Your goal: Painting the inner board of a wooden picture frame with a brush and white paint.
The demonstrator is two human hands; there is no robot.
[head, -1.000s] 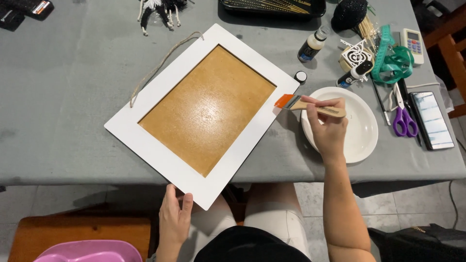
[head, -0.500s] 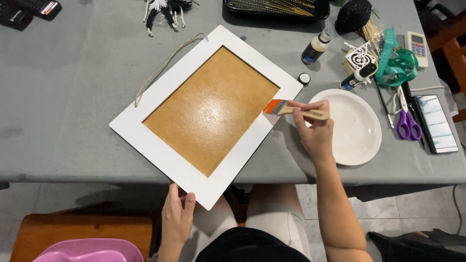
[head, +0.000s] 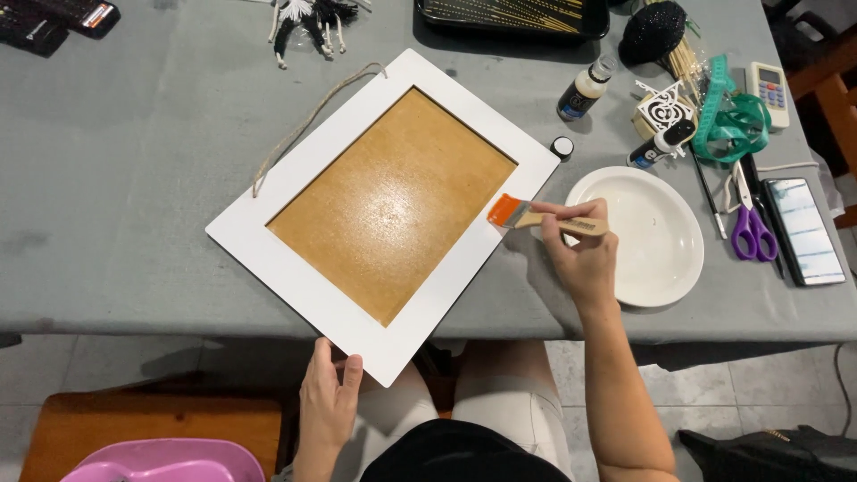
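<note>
A white picture frame (head: 464,114) with a brown board in its middle lies tilted on the grey table (head: 125,178). A twine loop (head: 295,134) hangs from its far edge. My left hand (head: 328,402) holds the frame's near corner, which juts over the table edge. My right hand (head: 580,254) grips a flat wooden-handled brush (head: 544,216). Its orange bristles rest on the frame's right rim. A white plate (head: 656,234) sits just right of that hand.
Small paint bottles (head: 585,89), a black cap (head: 561,147), purple scissors (head: 752,230), a phone (head: 803,232), a green tape (head: 728,120), a remote (head: 769,89) and a dark tray (head: 509,13) crowd the far right. A pink basin (head: 161,460) sits below on a wooden bench.
My right hand has carried the brush leftward from the plate's edge onto the frame's right rim. The left hand has stayed on the near corner.
</note>
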